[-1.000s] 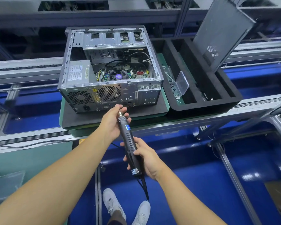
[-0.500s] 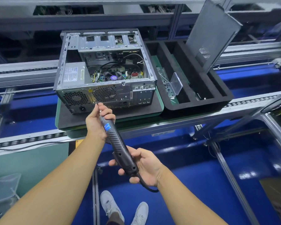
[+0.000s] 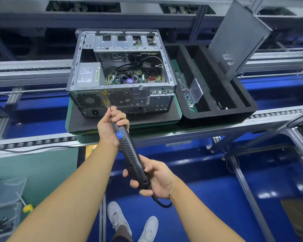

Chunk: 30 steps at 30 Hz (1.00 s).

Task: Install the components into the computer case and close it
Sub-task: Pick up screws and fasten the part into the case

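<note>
Aiming the electric screwdriver at the rear wall of the open computer case. The tool's long axis runs from near right to far left. Its tip lies beside the lower left edge of the round fan grille; whether it touches the wall cannot be told. The left hand, the nearer to the case, pinches the tool's front end with curled fingers. The right hand wraps the rear of the handle, where the cord leaves. The case lies on a black mat, just beyond the left fingers, its upper side uncovered. The side panel leans in the foam tray at right, well apart from both hands. Probable step: driving a rear screw, with closing not yet done.
</note>
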Tool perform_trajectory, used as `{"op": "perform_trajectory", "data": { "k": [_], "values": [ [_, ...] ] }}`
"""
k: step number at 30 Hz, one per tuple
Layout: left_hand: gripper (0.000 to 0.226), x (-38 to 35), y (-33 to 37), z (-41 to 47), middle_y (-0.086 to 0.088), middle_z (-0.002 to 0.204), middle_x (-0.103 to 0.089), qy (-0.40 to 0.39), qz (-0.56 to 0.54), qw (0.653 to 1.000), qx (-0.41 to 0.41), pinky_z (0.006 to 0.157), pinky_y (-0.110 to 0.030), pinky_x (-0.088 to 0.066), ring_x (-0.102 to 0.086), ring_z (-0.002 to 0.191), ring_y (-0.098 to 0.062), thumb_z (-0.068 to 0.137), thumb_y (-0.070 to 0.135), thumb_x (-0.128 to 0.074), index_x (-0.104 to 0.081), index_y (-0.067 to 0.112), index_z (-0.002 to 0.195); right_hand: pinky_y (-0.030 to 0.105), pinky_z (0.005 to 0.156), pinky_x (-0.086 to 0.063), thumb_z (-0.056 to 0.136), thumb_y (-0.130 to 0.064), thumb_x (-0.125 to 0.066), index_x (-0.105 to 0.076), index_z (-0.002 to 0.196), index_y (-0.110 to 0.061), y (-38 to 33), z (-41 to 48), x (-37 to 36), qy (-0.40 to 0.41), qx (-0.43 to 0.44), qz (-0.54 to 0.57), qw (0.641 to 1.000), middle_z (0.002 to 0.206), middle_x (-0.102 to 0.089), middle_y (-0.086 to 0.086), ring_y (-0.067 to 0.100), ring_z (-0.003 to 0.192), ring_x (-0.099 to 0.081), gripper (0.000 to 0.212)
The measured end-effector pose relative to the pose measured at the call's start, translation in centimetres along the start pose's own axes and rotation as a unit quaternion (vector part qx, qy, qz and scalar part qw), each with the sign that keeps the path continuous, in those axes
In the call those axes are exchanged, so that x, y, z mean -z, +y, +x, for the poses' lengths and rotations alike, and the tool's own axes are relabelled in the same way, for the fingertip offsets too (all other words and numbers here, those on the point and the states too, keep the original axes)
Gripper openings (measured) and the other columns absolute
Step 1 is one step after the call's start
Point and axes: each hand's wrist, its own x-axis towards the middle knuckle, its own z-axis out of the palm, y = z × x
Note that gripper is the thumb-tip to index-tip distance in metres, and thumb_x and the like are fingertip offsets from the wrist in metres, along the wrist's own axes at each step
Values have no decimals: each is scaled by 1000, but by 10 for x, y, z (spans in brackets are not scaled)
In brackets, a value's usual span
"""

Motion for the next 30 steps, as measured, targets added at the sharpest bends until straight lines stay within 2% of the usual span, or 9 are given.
{"op": "perform_trajectory", "data": {
  "k": [3,5,6,8,9,11,14,18,30],
  "values": [
    [20,-6,-3,4,7,66,-54,40,58,997,-18,44,-17,-40,-47,49,-6,96,24,-49,-59,14,82,28,48,-49,83,-17,-40,-50,146,-17,-1,0,-1,44,-5,-12,999,118,-63,17,25,79,-59,65],
    [22,-9,-7,8,4,69,-53,79,137,987,-41,46,-19,-43,-47,50,-7,100,25,-47,-57,14,84,39,58,-58,81,-30,-52,-52,142,-17,-3,5,-3,127,7,-100,987,114,-65,11,22,80,-62,62],
    [23,-10,-9,9,3,69,-54,101,182,977,-54,46,-20,-44,-48,50,-8,101,25,-45,-56,13,85,46,64,-59,78,-36,-59,-52,138,-24,-3,8,-4,186,15,-188,964,108,-66,5,19,77,-62,62],
    [23,-9,-15,11,0,68,-56,135,257,953,-82,48,-22,-45,-49,52,-10,103,24,-43,-55,10,88,49,73,-61,76,-43,-66,-45,130,-45,-3,14,-7,290,30,-372,881,95,-64,-8,11,70,-60,58],
    [22,-8,-17,12,-1,69,-57,147,279,944,-94,49,-22,-45,-49,53,-10,103,22,-43,-55,9,90,46,73,-61,78,-44,-68,-39,126,-54,-2,17,-8,310,41,-426,849,90,-62,-14,9,68,-60,57],
    [16,-7,-18,13,-3,72,-58,162,302,933,-111,50,-23,-46,-50,55,-11,102,17,-45,-57,7,96,44,73,-63,81,-45,-67,-33,120,-62,0,22,-8,318,59,-472,820,90,-61,-18,7,70,-60,55],
    [12,-6,-17,13,-4,72,-62,167,308,930,-113,51,-25,-48,-52,56,-11,100,15,-50,-57,7,104,40,68,-62,83,-40,-67,-38,108,-61,0,25,-8,314,56,-449,834,88,-63,-13,9,66,-62,45],
    [14,-4,-17,10,-4,76,-65,166,299,935,-92,56,-28,-52,-56,59,-13,96,19,-57,-58,8,106,22,50,-52,84,-30,-68,-39,113,-52,-2,23,-8,314,39,-432,845,92,-63,-4,6,56,-62,46],
    [12,-5,-19,6,-1,73,-64,172,309,933,-66,63,-30,-55,-59,61,-13,100,18,-52,-58,7,100,23,54,-52,84,-26,-69,-48,114,-42,5,23,-7,318,64,-377,867,85,-64,-1,11,61,-62,40]
  ]
}}
